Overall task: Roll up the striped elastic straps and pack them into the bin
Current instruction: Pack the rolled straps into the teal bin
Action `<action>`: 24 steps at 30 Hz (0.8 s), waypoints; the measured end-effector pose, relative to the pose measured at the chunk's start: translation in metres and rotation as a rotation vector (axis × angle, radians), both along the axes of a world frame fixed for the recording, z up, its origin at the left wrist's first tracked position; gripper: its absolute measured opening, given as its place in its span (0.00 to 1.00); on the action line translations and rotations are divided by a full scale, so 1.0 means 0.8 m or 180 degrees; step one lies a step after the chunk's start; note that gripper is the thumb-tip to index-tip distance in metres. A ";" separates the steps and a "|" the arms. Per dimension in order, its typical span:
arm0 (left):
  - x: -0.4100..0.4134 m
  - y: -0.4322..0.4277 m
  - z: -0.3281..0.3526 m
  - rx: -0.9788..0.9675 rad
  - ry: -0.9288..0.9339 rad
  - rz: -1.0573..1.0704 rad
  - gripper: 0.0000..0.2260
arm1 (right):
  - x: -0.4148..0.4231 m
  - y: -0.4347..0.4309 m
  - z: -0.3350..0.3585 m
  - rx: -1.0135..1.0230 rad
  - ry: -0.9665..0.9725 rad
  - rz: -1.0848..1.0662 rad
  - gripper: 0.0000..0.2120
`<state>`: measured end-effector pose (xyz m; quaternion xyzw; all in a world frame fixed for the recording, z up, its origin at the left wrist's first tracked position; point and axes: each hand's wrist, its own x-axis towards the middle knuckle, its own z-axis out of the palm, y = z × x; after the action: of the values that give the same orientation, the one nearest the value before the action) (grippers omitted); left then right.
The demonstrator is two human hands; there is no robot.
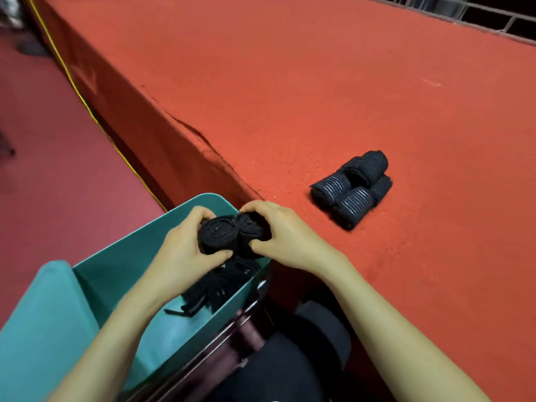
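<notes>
Black rolled straps [229,236] gripped by curled fingers of the left hand [185,245] and right hand [281,239], over the teal bin [121,256] at seven o'clock; squeeze while lowering so neither unrolls; spare rolls [352,188] lie at two o'clock

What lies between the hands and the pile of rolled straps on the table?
Nothing: in the head view only bare red tabletop separates the right hand from the pile.

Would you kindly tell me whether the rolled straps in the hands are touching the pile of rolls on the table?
Apart. The head view shows a stretch of bare red table between the held rolls and the pile.
</notes>
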<state>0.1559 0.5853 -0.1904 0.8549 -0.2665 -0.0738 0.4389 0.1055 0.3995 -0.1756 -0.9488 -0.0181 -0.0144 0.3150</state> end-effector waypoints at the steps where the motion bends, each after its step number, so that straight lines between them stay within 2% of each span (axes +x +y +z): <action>1: 0.003 0.013 -0.006 -0.0015 0.0078 0.0290 0.19 | 0.019 0.012 -0.004 -0.0059 0.0027 0.0126 0.25; 6: 0.012 0.057 -0.056 -0.0086 0.0346 0.1640 0.18 | 0.103 0.079 -0.040 -0.0255 0.0241 0.0706 0.25; 9: 0.016 0.067 -0.088 -0.0541 0.1031 0.2251 0.18 | 0.139 0.111 -0.068 -0.0257 0.0471 0.0941 0.26; 11: 0.017 0.066 -0.103 -0.0717 0.1325 0.2536 0.18 | 0.156 0.123 -0.086 -0.0293 0.0620 0.1097 0.25; 20: 0.033 0.033 -0.143 -0.0901 0.1928 0.3839 0.18 | 0.190 0.143 -0.148 -0.0489 0.0774 0.1743 0.23; 24: 0.044 0.036 -0.155 -0.0900 0.2012 0.4301 0.18 | 0.192 0.152 -0.160 -0.0427 0.0610 0.1907 0.23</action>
<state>0.1914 0.6138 -0.3143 0.7061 0.4467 0.0045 0.5495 0.2593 0.5215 -0.3035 -0.9170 -0.2678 0.1696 0.2421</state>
